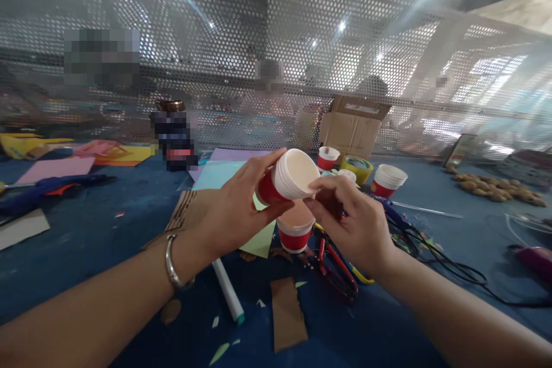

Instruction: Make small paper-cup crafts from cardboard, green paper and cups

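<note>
My left hand [235, 207] is wrapped round a small stack of red and white paper cups [281, 181], tilted with its mouth toward the right. My right hand [356, 221] pinches the rim of the stack between thumb and fingers. Just beneath the hands, another red and white paper cup [295, 240] stands upright on the blue tabletop, its upper part partly covered. Beside it, under my right hand, lies a red-handled tool [338, 270] that looks like scissors or pliers; its far end is hidden.
A marker [228, 293] and a cardboard piece [288, 313] lie in front. Farther back are a tape roll [357, 169], paper cups [388, 179], a cardboard box [351, 132] and a blue glue gun [392, 213] with a black cord. Coloured sheets [219, 173] lie behind my left hand.
</note>
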A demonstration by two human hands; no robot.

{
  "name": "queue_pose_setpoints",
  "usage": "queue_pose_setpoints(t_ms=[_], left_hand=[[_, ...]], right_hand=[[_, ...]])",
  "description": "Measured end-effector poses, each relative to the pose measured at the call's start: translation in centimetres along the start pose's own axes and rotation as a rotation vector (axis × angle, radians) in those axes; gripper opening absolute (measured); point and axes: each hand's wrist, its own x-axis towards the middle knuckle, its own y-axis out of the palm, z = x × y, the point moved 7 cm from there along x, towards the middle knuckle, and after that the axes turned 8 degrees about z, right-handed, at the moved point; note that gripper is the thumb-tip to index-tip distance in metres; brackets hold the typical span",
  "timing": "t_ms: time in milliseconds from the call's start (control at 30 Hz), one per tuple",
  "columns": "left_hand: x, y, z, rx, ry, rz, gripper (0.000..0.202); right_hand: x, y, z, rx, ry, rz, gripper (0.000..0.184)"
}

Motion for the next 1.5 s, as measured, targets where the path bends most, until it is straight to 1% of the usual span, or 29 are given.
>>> queue_pose_setpoints(t_ms=[67,167,233,267,333,400,500,567,633,700,767,867,967,1033,1100,1133,1167,1200,1233,1300,1400,1500], left_hand=[[-0.1,0.4,0.3,-0.023,-0.038,0.021,0.082],[-0.4,1.5,1.7,-0.128,-0.180,0.067,0.102],[-0.8,2.6,2.6,-0.222,-0.259,0.123,0.110],[-1.0,3.1,2.9,-0.265,-0.286,0.158,0.113],[-1.4,4.1,3.3,-0.343,-0.321,0.234,0.115],[-1.7,4.8,3.4,-0.427,-0.349,0.308,0.113],[-2.0,5.1,3.1,-0.557,-0.355,0.388,0.109],[-2.1,5.1,2.8,-0.588,-0.330,0.427,0.115],[-2.2,5.1,2.4,-0.565,-0.295,0.465,0.124],[-2.3,5.3,2.1,-0.527,-0.263,0.484,0.127],[-2.2,5.3,1.9,-0.499,-0.235,0.463,0.118],[-2.0,5.1,2.0,-0.516,-0.239,0.407,0.097],[-1.8,5.0,2.9,-0.620,-0.287,0.334,0.085],[-1.6,5.0,3.6,-0.732,-0.330,0.278,0.078],[-1.5,5.1,4.1,-0.864,-0.379,0.227,0.072],[-1.5,5.2,4.2,-0.924,-0.399,0.203,0.068],[-1.5,5.3,4.2,-0.974,-0.416,0.186,0.066],[-1.5,5.3,4.0,-1.013,-0.429,0.180,0.065],[-1.5,5.4,3.7,-1.045,-0.439,0.188,0.064],[-1.6,5.5,2.8,-1.097,-0.455,0.222,0.062],[-1.9,5.6,1.3,-1.122,-0.451,0.273,0.059],[-2.5,5.6,0.1,-1.104,-0.440,0.278,0.053]], right_hand=[[0.0,-0.2,0.1,-0.033,-0.042,-0.008,0.010],[0.6,-1.0,-0.5,-0.081,-0.039,-0.049,0.010],[1.8,-1.4,-1.5,-0.157,0.000,-0.048,0.010],[2.6,-1.3,-2.3,-0.187,0.029,-0.028,0.011],[4.7,-0.6,-4.3,-0.254,0.092,0.051,0.014],[6.8,0.9,-7.2,-0.399,0.210,0.197,0.017],[9.0,2.8,-11.0,-0.461,0.289,0.237,0.019],[9.7,4.1,-13.5,-0.488,0.351,0.254,0.022],[9.9,5.0,-15.4,-0.501,0.409,0.270,0.024],[9.8,5.6,-16.6,-0.495,0.441,0.270,0.026],[9.7,5.6,-16.9,-0.473,0.450,0.265,0.029],[9.4,4.9,-16.1,-0.410,0.431,0.250,0.032],[8.3,3.5,-13.6,-0.318,0.380,0.212,0.037],[6.8,2.6,-11.5,-0.233,0.342,0.209,0.035],[4.7,2.1,-9.2,-0.138,0.310,0.259,0.028],[3.5,2.0,-8.1,-0.071,0.296,0.293,0.028],[2.3,2.1,-7.2,0.078,0.299,0.339,0.029],[1.2,2.2,-6.3,0.186,0.303,0.385,0.032],[0.2,2.2,-5.4,0.227,0.300,0.410,0.033],[-1.1,1.9,-4.2,0.238,0.286,0.432,0.036],[-2.3,1.6,-3.2,0.281,0.291,0.447,0.043],[-2.9,1.5,-2.5,0.324,0.282,0.460,0.050]])
